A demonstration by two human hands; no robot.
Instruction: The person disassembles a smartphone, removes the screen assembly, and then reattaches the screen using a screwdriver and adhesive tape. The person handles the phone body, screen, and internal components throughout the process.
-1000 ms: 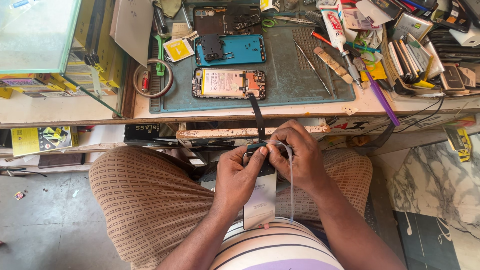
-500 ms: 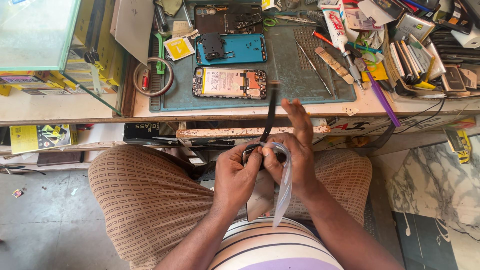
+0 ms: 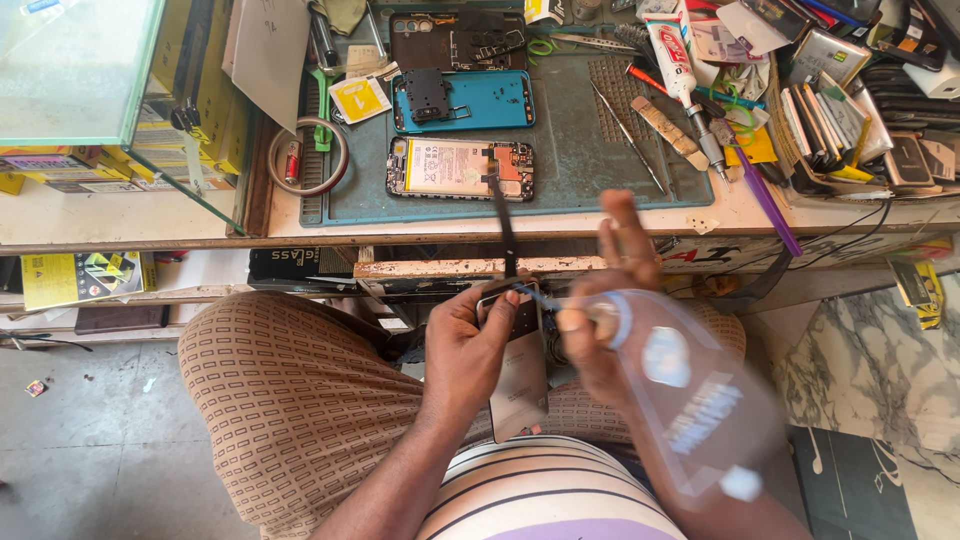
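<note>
Over my lap, my left hand (image 3: 468,350) grips a phone screen panel (image 3: 518,375) by its top edge. A dark flex ribbon (image 3: 503,225) rises from the panel toward the bench. My right hand (image 3: 600,310) pinches a clear protective film (image 3: 690,400) that is peeled off to the right and blurred by motion. On the green work mat (image 3: 580,150) lie an opened phone with its battery showing (image 3: 458,168) and a blue phone back frame (image 3: 462,100).
Tweezers (image 3: 625,135), a glue tube (image 3: 668,45), a purple tool (image 3: 765,195) and stacked phone parts (image 3: 850,110) crowd the bench's right side. A tape ring (image 3: 308,155) lies left of the mat. A glass case (image 3: 90,80) stands at far left. Marble floor (image 3: 880,370) is right.
My right hand has pulled the clear film away from the panel, swinging it out to the right and downward. My left hand keeps holding the panel in the same place.
</note>
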